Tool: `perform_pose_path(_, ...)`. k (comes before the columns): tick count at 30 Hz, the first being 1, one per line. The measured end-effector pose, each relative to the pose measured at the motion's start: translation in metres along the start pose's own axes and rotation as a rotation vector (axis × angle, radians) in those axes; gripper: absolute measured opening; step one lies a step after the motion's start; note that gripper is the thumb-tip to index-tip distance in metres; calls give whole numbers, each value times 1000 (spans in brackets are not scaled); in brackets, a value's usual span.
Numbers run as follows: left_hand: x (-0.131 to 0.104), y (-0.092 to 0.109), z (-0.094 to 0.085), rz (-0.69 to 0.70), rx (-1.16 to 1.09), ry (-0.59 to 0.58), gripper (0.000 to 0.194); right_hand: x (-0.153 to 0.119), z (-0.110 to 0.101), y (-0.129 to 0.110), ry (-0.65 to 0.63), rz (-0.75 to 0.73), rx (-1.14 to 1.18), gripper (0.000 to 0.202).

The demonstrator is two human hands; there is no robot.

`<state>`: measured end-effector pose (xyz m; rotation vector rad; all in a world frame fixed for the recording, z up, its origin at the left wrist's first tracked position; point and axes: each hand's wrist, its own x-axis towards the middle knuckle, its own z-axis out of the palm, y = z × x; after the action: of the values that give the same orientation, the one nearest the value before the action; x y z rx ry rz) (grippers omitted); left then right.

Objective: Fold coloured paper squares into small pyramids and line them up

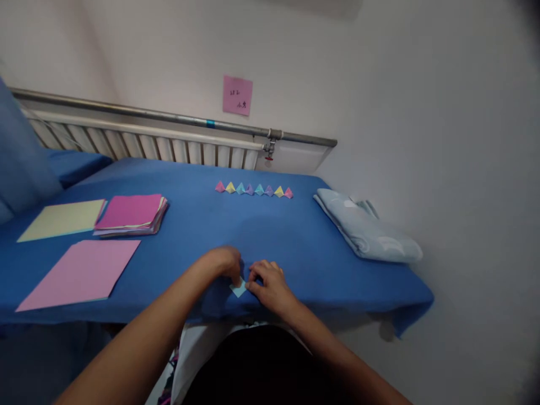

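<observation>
Small light-blue paper piece on the blue cloth, close to the near edge of the covered surface, one corner pointing toward the wearer. Left hand arches over it from the upper left, fingers bent downward, tips at the paper's upper part and hiding some of it; cannot tell whether these fingers grip it or only press it. Right hand lies just to the right, palm side low, thumb and forefinger curved into a ring, their tips together at the paper's right corner; too small to tell whether that corner sits between them. Lower part of the paper bare of fingers, in plain sight between the two hands. Farther back on the cloth, a row of eight folded paper pieces, left to right pink, yellow, teal, purple, teal, purple, yellow, pink, set side by side. Well off to the left: paper stack with magenta on top, pale yellow sheet beside it, pink sheet nearer the wearer. To the right, folded pale-blue fabric. Beyond the cloth, white radiator under a metal pipe; above the pipe, pink note with dark handwriting on the wall
</observation>
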<state>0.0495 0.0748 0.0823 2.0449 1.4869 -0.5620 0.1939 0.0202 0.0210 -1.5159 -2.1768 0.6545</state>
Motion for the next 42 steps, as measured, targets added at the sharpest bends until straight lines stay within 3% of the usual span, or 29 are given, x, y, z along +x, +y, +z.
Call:
perform_pose_path(6, -10, 0, 4, 44, 30, 62, 19, 4, -6, 2, -38, -4, 41, 14)
perform_pose_path(11, -12, 4, 8, 157, 26, 131, 30, 4, -6, -1, -30, 3, 51, 15)
perform_pose_path(17, -13, 4, 14, 233, 27, 186, 21, -9, -3, 6, 118, -55, 136, 19)
perform_pose_path(21, -7, -1, 27, 283, 15, 315, 23, -14, -1, 13, 172, -55, 281, 18)
perform_pose_path(26, 11, -13, 49, 313, -37, 414, 17, -11, 8, 23, 219, -63, 293, 22)
perform_pose_path(30, 26, -28, 56, 347, -352, 327, 9, -4, 14, 36, 211, -115, 279, 22)
perform_pose_path(33, 21, -37, 57, 328, -669, 302, 22, -8, 9, 31, 201, -90, 384, 16)
perform_pose_path(35, 9, -38, 58, 309, -936, 343, 25, -13, 2, 19, 201, 42, 536, 8)
perform_pose_path(37, -4, -35, 60, 333, -1182, 377, 25, -17, -6, 4, 119, 151, 685, 15)
perform_pose_path(42, -22, -18, 70, 244, -1578, 500, 32, -15, -14, -22, -19, 202, 920, 14)
